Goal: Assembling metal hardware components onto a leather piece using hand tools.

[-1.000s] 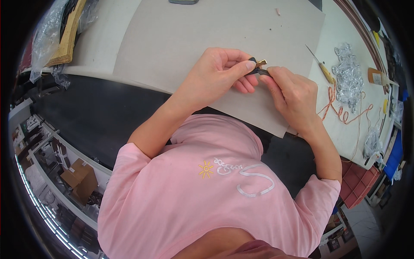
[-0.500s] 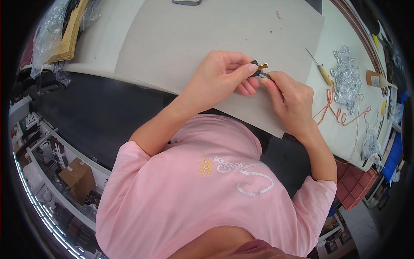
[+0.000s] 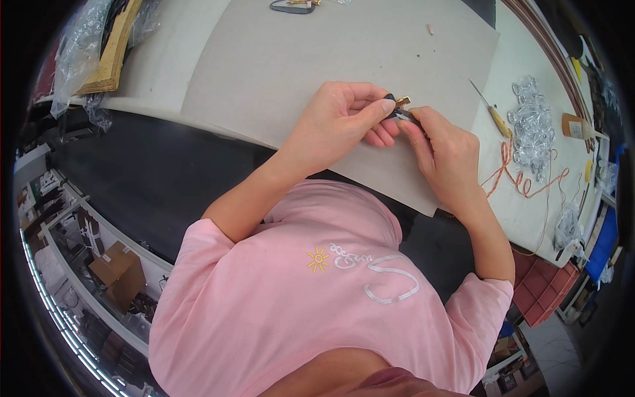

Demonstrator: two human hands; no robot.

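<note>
My left hand [image 3: 336, 122] is closed, thumb against fingers, on a small black strap piece [image 3: 390, 99] with a gold metal clasp [image 3: 402, 102] sticking out beyond it. Close on its right, my right hand [image 3: 448, 149] pinches a slim dark thing with a shiny grey tip [image 3: 403, 115], which meets the black piece. Fingers hide most of both, so the kind of the slim thing is unclear. The hands work just above a grey sheet [image 3: 284, 73] on the table. At the far edge of view lies a black strap loop with gold fittings [image 3: 294, 6].
On the white table at right lie an awl [image 3: 497, 119] with a yellowish handle, a heap of silver metal rings or clasps [image 3: 531, 126], orange cord [image 3: 529, 190] and an orange-brown bottle [image 3: 574, 126]. A wooden-edged piece [image 3: 109, 63] with plastic wrap stands far left.
The view has shifted slightly, so more of the far strap loop and its gold fittings shows. Both hands keep nearly the same hold; the dark thing by my right hand shows a little more.
</note>
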